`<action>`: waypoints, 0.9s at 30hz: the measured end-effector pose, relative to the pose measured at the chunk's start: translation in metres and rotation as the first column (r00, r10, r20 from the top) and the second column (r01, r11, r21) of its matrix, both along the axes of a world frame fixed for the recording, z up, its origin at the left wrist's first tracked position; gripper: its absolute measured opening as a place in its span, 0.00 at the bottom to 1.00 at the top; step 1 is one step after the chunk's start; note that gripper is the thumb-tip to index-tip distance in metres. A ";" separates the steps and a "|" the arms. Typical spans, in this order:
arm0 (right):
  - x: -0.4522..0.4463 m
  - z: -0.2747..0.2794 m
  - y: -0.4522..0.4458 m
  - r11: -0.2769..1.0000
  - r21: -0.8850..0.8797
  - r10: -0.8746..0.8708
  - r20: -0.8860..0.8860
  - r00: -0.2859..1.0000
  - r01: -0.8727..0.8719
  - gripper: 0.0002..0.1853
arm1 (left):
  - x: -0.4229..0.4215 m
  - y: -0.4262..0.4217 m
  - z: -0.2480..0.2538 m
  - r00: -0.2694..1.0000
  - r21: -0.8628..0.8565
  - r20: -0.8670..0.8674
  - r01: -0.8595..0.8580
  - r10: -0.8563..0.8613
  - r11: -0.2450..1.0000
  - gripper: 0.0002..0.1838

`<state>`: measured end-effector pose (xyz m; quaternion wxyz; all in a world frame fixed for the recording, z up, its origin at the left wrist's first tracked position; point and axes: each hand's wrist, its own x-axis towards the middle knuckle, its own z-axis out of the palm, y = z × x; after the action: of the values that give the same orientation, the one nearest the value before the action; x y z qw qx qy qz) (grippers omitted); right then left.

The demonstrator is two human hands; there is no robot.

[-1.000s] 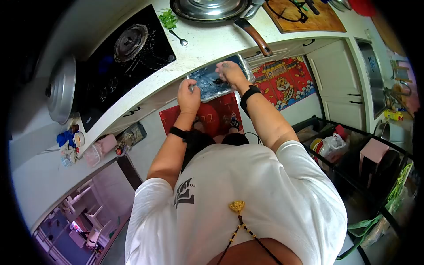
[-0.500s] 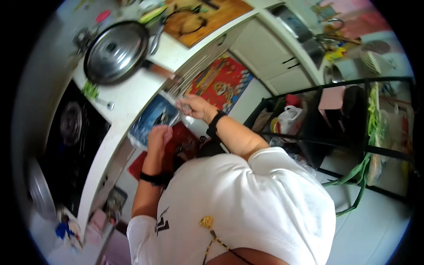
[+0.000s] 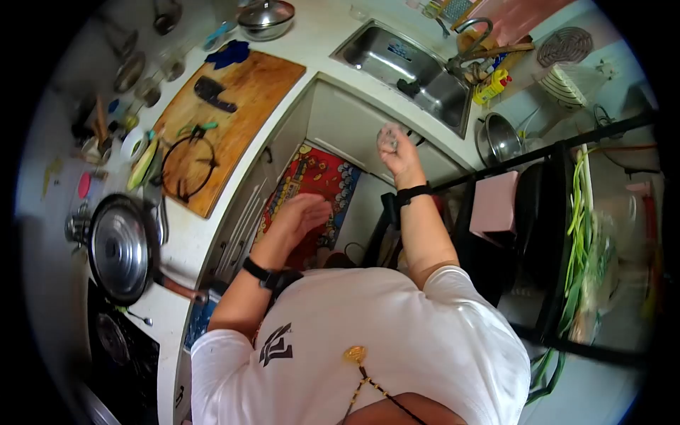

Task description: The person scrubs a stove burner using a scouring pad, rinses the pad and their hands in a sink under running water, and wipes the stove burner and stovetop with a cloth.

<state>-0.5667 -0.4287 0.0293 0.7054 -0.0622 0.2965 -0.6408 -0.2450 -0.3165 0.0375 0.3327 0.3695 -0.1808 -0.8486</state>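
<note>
My right hand (image 3: 401, 157) is raised in front of the cabinet, below the sink's front edge. Its fingers are curled around a small greyish crumpled wad (image 3: 388, 138), too blurred to name. My left hand (image 3: 303, 217) hangs over the red patterned floor mat (image 3: 322, 173). It holds nothing; its fingers are stretched out, close together. Nearest beyond my right hand is the steel sink (image 3: 361, 53), with a dark scrap (image 3: 409, 87) in its basin.
On the left counter are a wooden board (image 3: 265, 81) with a cleaver (image 3: 212, 93) and black ring stand (image 3: 166, 170), and a lidded pan (image 3: 122, 248), its handle past the counter edge. At right stands a black rack (image 3: 559, 234); a steel bowl (image 3: 499, 138) is beside the sink.
The view has swung right, bringing the sink fully in. My hands have left the dark open drawer area by the blue package and moved apart, the right one toward the sink with the greyish wad.
</note>
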 end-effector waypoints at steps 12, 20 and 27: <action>-0.077 0.097 -0.165 0.981 -0.188 -0.140 -0.468 0.873 0.056 0.34 | -0.240 -0.305 0.059 0.946 0.131 -0.317 0.123 -0.076 0.984 0.30; -0.142 0.114 -0.233 0.960 -0.242 -0.277 -0.739 0.614 0.142 0.37 | -0.324 -0.435 0.033 0.870 0.161 -0.459 0.282 -0.181 0.946 0.14; -0.259 0.079 -0.264 0.915 -0.054 -0.304 -0.744 0.595 0.399 0.21 | -0.398 -0.511 -0.008 0.902 0.265 -0.359 0.344 -0.239 0.901 0.09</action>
<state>-0.8254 -0.6925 0.1078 0.3860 -0.2143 0.5997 -0.6674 -0.6432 -0.8279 0.0293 0.1600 0.2456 -0.0377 -0.9553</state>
